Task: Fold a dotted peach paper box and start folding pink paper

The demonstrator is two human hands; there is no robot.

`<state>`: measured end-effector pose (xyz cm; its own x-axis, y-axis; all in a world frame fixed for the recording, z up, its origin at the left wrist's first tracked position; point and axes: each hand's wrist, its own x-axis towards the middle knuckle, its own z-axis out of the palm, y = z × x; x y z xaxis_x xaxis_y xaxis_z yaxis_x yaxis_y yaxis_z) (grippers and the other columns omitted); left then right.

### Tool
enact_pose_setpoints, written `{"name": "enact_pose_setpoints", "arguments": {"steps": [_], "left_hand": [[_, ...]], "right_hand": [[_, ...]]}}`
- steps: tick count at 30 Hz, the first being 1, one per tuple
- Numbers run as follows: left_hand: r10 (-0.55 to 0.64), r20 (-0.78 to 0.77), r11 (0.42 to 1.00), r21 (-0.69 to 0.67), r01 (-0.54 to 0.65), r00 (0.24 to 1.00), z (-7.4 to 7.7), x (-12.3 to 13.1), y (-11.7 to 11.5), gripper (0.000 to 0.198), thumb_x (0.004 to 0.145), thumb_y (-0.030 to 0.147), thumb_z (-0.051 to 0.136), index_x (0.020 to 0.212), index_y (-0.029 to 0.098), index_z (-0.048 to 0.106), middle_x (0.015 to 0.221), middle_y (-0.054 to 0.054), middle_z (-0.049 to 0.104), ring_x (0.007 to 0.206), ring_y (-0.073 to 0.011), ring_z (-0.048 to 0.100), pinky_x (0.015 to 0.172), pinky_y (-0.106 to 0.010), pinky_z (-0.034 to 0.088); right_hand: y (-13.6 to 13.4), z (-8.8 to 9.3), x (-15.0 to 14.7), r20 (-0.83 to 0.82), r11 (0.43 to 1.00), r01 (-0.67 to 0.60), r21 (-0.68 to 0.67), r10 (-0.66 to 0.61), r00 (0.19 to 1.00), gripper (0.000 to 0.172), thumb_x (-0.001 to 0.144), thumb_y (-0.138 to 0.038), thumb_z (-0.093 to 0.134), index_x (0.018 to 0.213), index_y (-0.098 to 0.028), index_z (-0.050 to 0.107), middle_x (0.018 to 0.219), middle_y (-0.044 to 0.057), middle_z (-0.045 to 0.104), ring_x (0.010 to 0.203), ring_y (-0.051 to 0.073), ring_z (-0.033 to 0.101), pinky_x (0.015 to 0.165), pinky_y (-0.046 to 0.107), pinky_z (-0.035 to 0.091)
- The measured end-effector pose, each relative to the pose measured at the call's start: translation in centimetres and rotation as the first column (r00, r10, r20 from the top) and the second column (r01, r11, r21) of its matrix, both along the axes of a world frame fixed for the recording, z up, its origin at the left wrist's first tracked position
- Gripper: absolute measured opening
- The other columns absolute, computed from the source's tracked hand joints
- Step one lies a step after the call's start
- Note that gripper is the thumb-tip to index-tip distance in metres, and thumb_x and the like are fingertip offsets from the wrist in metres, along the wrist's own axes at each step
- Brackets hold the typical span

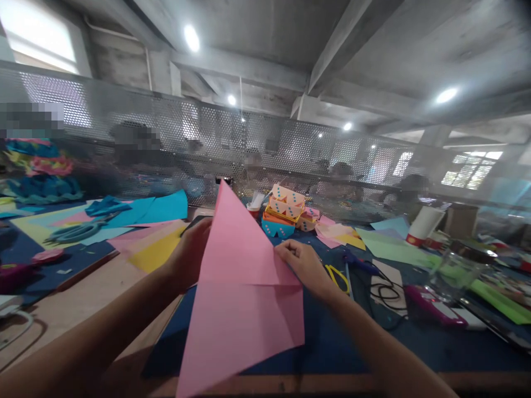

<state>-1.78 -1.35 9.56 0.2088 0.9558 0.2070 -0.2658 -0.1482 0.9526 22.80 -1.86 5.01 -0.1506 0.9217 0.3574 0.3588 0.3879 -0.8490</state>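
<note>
A large sheet of pink paper (244, 287) is held up in front of me, creased across and narrowing to a folded point at its top. My right hand (305, 265) pinches its right edge between thumb and fingers. Behind the left edge is my left hand (194, 249), its fingers mostly hidden by the paper, apparently gripping it from the back. Beyond the sheet stands a stack of folded paper pieces (286, 207) in peach, orange and blue with small dots.
Scissors with teal handles (77, 229) lie on coloured paper at left. To the right are yellow-handled scissors (338, 278), a glue gun (360, 262) with its black cable, a glass jar (456, 271) and a white paper cup (425, 226). A perforated metal screen (274, 132) rises behind.
</note>
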Motion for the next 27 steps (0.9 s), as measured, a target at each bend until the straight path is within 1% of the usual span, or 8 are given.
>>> {"name": "enact_pose_setpoints", "arguments": {"steps": [3,5,7,10,14,17,20,27], "left_hand": [[-0.165,-0.041,0.970,-0.187,0.155,0.985,-1.4,0.5,0.0,0.045,0.085,0.062,0.061,0.096,0.020,0.075,0.085,-0.009,0.079,0.080,-0.0316,0.075,0.062,-0.036,0.058],[-0.272,-0.084,0.931,-0.274,0.240,0.959,-2.8,0.8,0.3,0.044,0.082,0.061,0.068,0.101,0.021,0.076,0.095,-0.010,0.080,0.083,-0.0308,0.076,0.065,-0.035,0.058],[-0.341,-0.199,0.914,-0.296,0.276,0.919,-4.2,1.0,0.6,0.039,0.078,0.052,0.078,0.097,0.018,0.078,0.094,-0.013,0.080,0.078,-0.0283,0.076,0.063,-0.032,0.057],[-0.357,-0.243,0.919,-0.263,0.293,0.902,-5.7,1.1,0.9,0.036,0.074,0.048,0.083,0.093,0.018,0.079,0.092,-0.014,0.081,0.078,-0.0283,0.076,0.068,-0.033,0.058],[-0.337,-0.237,0.928,-0.247,0.279,0.911,-6.5,1.2,1.0,0.034,0.075,0.048,0.082,0.093,0.019,0.080,0.090,-0.012,0.081,0.077,-0.0273,0.076,0.068,-0.033,0.057],[-0.310,-0.273,0.934,-0.269,0.237,0.911,-6.9,1.3,1.0,0.033,0.072,0.047,0.085,0.087,0.018,0.081,0.083,-0.012,0.081,0.071,-0.0271,0.075,0.063,-0.032,0.055],[-0.298,-0.327,0.934,-0.295,0.202,0.897,-7.2,1.5,0.8,0.032,0.067,0.046,0.088,0.078,0.017,0.080,0.075,-0.012,0.079,0.064,-0.0268,0.072,0.056,-0.031,0.053],[-0.280,-0.296,0.925,-0.336,0.175,0.913,-8.0,2.5,0.2,0.038,0.061,0.051,0.089,0.084,0.021,0.079,0.076,-0.010,0.079,0.065,-0.0298,0.073,0.056,-0.035,0.057]], "right_hand": [[0.1,-0.3,1.4,0.014,0.989,0.135,0.055,-0.136,0.991,0.040,0.091,-0.057,0.059,0.084,-0.018,0.064,0.076,0.001,0.063,0.071,0.016,0.056,0.062,0.026,0.040],[0.1,-0.8,2.3,0.031,0.980,0.184,0.078,-0.187,0.982,0.040,0.091,-0.057,0.059,0.084,-0.018,0.064,0.077,0.001,0.064,0.071,0.017,0.057,0.063,0.026,0.041],[-0.1,-1.3,2.9,0.057,0.976,0.202,0.078,-0.207,0.977,0.038,0.092,-0.056,0.059,0.085,-0.019,0.064,0.078,0.002,0.065,0.073,0.018,0.059,0.065,0.027,0.041],[-0.5,-1.8,3.9,0.105,0.985,0.172,0.019,-0.173,0.979,0.033,0.093,-0.052,0.060,0.094,-0.019,0.066,0.070,-0.001,0.062,0.064,0.016,0.056,0.059,0.026,0.038],[-1.4,-2.5,5.2,0.157,0.994,0.069,-0.085,-0.055,0.986,0.035,0.091,-0.044,0.064,0.114,-0.018,0.063,0.061,-0.006,0.055,0.058,0.014,0.051,0.057,0.025,0.037],[-2.1,-3.2,6.0,0.158,0.989,0.009,-0.150,0.015,0.987,0.032,0.090,-0.037,0.063,0.115,-0.018,0.061,0.064,-0.007,0.057,0.063,0.014,0.055,0.064,0.026,0.043],[-2.9,-3.8,6.7,0.124,0.979,0.011,-0.205,0.014,0.992,0.027,0.090,-0.035,0.063,0.112,-0.020,0.060,0.067,-0.006,0.061,0.068,0.016,0.062,0.070,0.028,0.046],[-4.5,-5.2,7.6,0.003,0.937,-0.076,-0.342,0.083,0.997,0.034,0.086,-0.035,0.072,0.114,-0.021,0.058,0.083,-0.003,0.065,0.077,0.015,0.065,0.072,0.027,0.048]]}}
